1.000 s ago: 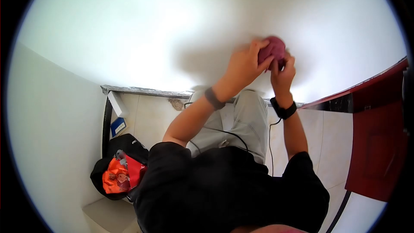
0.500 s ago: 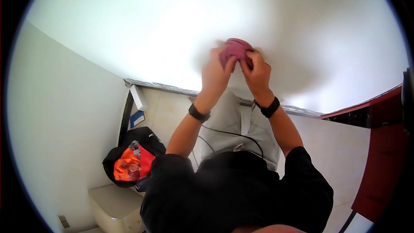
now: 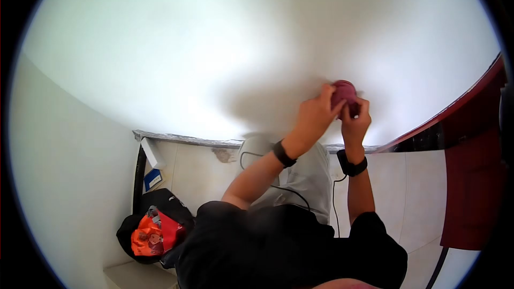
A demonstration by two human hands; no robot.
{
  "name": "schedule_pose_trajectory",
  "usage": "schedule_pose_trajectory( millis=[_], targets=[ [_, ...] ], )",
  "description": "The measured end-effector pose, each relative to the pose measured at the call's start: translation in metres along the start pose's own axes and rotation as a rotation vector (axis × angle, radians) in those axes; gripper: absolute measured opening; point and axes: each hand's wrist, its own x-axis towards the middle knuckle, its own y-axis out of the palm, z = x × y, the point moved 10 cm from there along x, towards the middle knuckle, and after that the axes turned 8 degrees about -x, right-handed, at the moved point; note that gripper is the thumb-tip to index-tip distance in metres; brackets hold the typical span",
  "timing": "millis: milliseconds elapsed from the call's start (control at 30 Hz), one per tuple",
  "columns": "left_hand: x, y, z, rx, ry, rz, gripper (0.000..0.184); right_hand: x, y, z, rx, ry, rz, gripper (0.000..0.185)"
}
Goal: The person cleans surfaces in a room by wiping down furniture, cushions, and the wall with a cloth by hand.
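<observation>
A dark pink, rounded pad [image 3: 343, 92], possibly folded cloth or sanding material, is against the white wall [image 3: 160, 75]. My left hand [image 3: 314, 119] grips its left side, thumb in front and fingers at its edge. Closed on the lower right side is my right hand [image 3: 355, 126], with its thumb close to the left thumb. Both hands partly cover the pad, so its exact kind cannot be made out. Each wrist wears a black band, and a thin black cable [image 3: 334, 195] hangs by the right one.
A white block [image 3: 153, 153] and a blue box [image 3: 152, 180] lie on the tiled floor [image 3: 198, 174] at the left corner. Below them sits a black bag [image 3: 166, 200] with an orange-red bag [image 3: 155, 235]. Dark red furniture [image 3: 471, 192] stands at the right.
Both hands have moved right and lower in the view along the wall, still holding the pink pad. The camera view has shifted too, with the floor edge and bags appearing lower.
</observation>
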Motion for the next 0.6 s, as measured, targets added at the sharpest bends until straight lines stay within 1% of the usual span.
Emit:
schedule_pose_trajectory(
  millis=[33,67,133,167,233,300,333,433,467,500,567,600],
  targets=[
    [0.000,0.014,-0.003,-0.008,0.009,0.031,0.038,-0.002,-0.008,-0.009,0.069,0.134,0.013,0.017],
    [-0.001,0.028,-0.004,-0.016,0.018,0.061,0.038,-0.003,-0.020,0.000,0.042,0.093,-0.067,0.012],
    [-0.004,0.045,-0.005,-0.055,0.040,0.112,0.038,-0.010,-0.025,-0.019,0.044,0.125,-0.130,0.012],
    [-0.007,0.050,0.002,-0.069,-0.009,0.151,0.037,-0.014,-0.028,-0.029,0.047,0.142,-0.163,0.011],
    [-0.011,0.058,0.014,-0.090,-0.102,0.235,0.037,-0.017,-0.024,-0.029,0.041,0.210,-0.114,0.011],
    [-0.014,0.048,0.017,-0.103,-0.046,0.175,0.038,-0.021,-0.017,-0.022,0.077,0.271,-0.082,0.012],
    [-0.015,0.041,0.020,-0.108,-0.025,0.142,0.038,-0.022,-0.015,-0.018,0.033,0.193,-0.124,0.013],
    [-0.024,0.017,0.037,-0.102,-0.069,0.070,0.039,-0.028,0.006,-0.001,0.033,0.075,-0.145,0.014],
    [-0.028,0.005,0.043,-0.081,-0.078,0.035,0.040,-0.031,0.015,0.004,0.041,0.047,-0.132,0.015],
    [-0.033,-0.007,0.050,-0.060,-0.086,0.000,0.040,-0.034,0.027,0.017,0.132,0.151,-0.056,0.015],
    [-0.038,-0.033,0.064,-0.029,-0.121,-0.057,0.041,-0.040,0.049,0.029,0.097,0.065,-0.014,0.016],
    [-0.041,-0.045,0.071,-0.024,-0.151,-0.078,0.041,-0.042,0.059,0.040,0.092,-0.021,-0.005,0.017]
  ],
)
